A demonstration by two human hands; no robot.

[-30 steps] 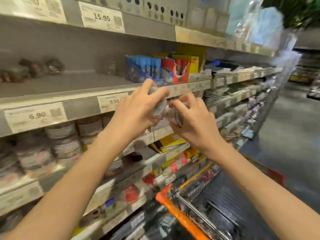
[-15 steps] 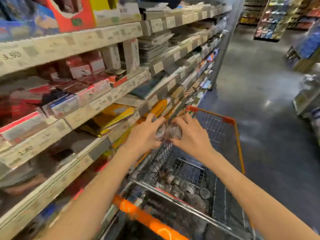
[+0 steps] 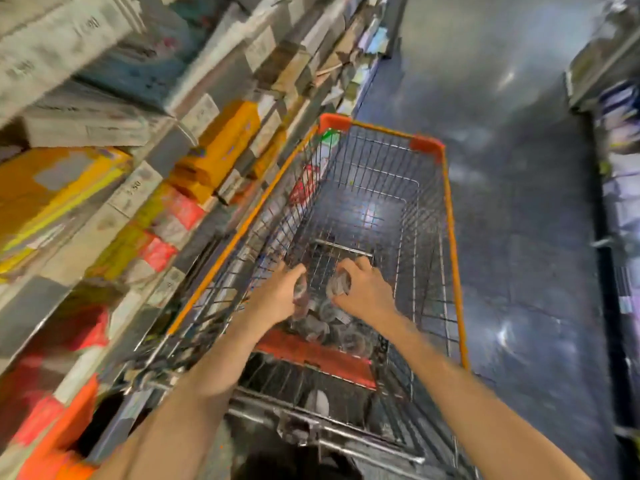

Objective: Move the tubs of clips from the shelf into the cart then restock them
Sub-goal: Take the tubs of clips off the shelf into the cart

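Both my arms reach down into a wire shopping cart (image 3: 450, 216) with an orange rim. My left hand (image 3: 280, 292) grips a small clear tub of clips (image 3: 300, 289). My right hand (image 3: 363, 289) grips another clear tub (image 3: 339, 284). The two hands are close together, low over the near end of the cart. Right below them lies a heap of several clear tubs (image 3: 325, 327) in the cart. The picture is blurred by motion.
Store shelves (image 3: 145, 188) with yellow, red and white packs and price labels run along the cart's left side. An orange flap (image 3: 311, 355) crosses the cart's near end. Dark shiny aisle floor (image 3: 519, 237) lies to the right, with another shelf unit (image 3: 620, 202) at the far right.
Both hands carried their tubs from in front of the shelf down into the cart, over the heap. My view swung from the shelves down onto the cart.
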